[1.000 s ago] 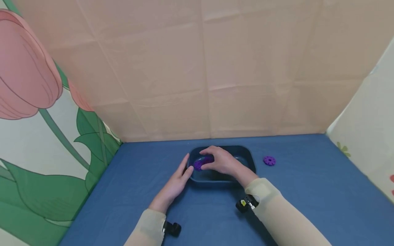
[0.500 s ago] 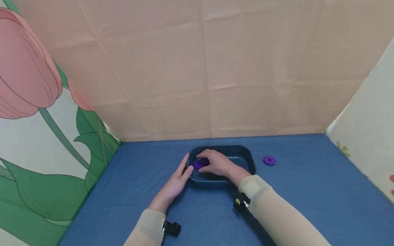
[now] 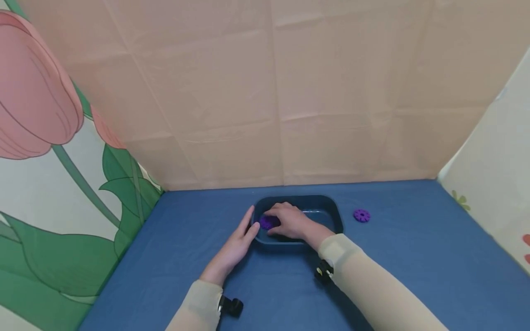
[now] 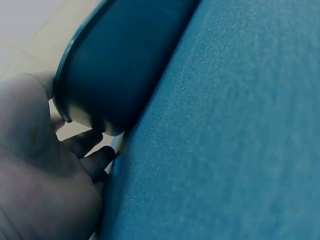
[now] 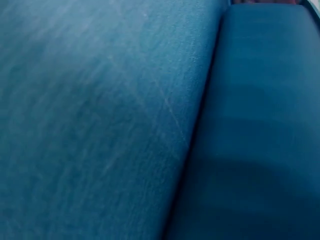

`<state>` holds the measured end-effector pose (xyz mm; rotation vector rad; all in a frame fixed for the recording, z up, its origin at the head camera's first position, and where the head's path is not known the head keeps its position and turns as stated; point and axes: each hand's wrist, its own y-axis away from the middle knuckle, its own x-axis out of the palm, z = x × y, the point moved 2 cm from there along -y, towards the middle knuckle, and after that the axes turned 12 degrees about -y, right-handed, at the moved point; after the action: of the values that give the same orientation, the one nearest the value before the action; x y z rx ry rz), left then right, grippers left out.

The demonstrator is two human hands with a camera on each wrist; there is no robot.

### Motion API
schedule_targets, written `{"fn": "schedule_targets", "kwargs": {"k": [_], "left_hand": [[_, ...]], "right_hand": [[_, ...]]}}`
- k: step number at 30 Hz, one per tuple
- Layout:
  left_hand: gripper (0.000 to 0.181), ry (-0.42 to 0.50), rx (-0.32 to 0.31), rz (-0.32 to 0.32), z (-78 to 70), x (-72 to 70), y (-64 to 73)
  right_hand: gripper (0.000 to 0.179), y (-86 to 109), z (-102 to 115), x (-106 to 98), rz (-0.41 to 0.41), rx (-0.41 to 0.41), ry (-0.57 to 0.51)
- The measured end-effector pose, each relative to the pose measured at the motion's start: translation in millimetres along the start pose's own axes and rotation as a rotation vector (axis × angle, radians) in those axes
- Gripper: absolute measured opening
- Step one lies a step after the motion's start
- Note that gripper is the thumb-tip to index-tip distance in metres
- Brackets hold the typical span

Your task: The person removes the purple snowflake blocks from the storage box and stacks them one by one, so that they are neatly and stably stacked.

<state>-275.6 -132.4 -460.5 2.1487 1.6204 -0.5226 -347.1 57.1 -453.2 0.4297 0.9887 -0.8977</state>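
Observation:
A dark blue rectangular tray (image 3: 319, 202) stands on the table. My left hand (image 3: 233, 248) holds its left end, thumb at the rim and fingers along the outer wall; the left wrist view shows the same hand (image 4: 45, 150) against the tray corner (image 4: 115, 65). Inside the tray my right hand (image 3: 291, 220) has thumb and fingers curled about a purple notched disc (image 3: 267, 223) at the left end. The hand covers part of the purple, so I cannot tell whether a second disc is under the fingers. In the right wrist view the tray wall (image 5: 255, 115) hides that hand.
A second purple disc (image 3: 362, 215) with small holes lies flat on the blue cloth (image 3: 397, 257), right of the tray. Behind the table hangs a beige sheet (image 3: 265, 115). A flower-printed wall (image 3: 120, 197) borders the left side, a white wall (image 3: 497, 184) the right.
My right hand has moved left and slightly down inside the tray, bringing its purple piece over to the disc at the left end. The left hand has stayed put.

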Motion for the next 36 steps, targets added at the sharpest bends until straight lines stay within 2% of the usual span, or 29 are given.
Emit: {"fn": "schedule_targets", "kwargs": {"k": [3,8,11,20,28,36], "left_hand": [[0.073,0.016,-0.005,0.008,-13.8,-3.4,8.4],[0.074,0.007,-0.002,0.001,-15.6,-4.0,9.1],[0.073,0.000,0.001,0.004,-12.0,-3.5,5.9],[0.069,-0.023,0.008,-0.025,13.4,3.2,-10.0],[0.072,-0.024,0.024,-0.040,14.3,4.3,-10.3],[0.072,-0.013,0.021,-0.036,15.2,4.4,-8.8]], "right_hand": [[0.057,-0.3,0.6,0.6,-0.007,0.000,0.025],[0.053,-0.1,3.4,-0.1,-0.009,-0.011,0.046],[0.050,-0.2,4.3,-0.6,-0.010,-0.017,0.045],[0.043,1.1,5.3,-1.8,-0.029,-0.019,0.038],[0.041,0.4,4.3,-2.1,-0.047,0.005,0.043],[0.043,0.5,2.7,-1.7,-0.105,0.002,0.019]]}}
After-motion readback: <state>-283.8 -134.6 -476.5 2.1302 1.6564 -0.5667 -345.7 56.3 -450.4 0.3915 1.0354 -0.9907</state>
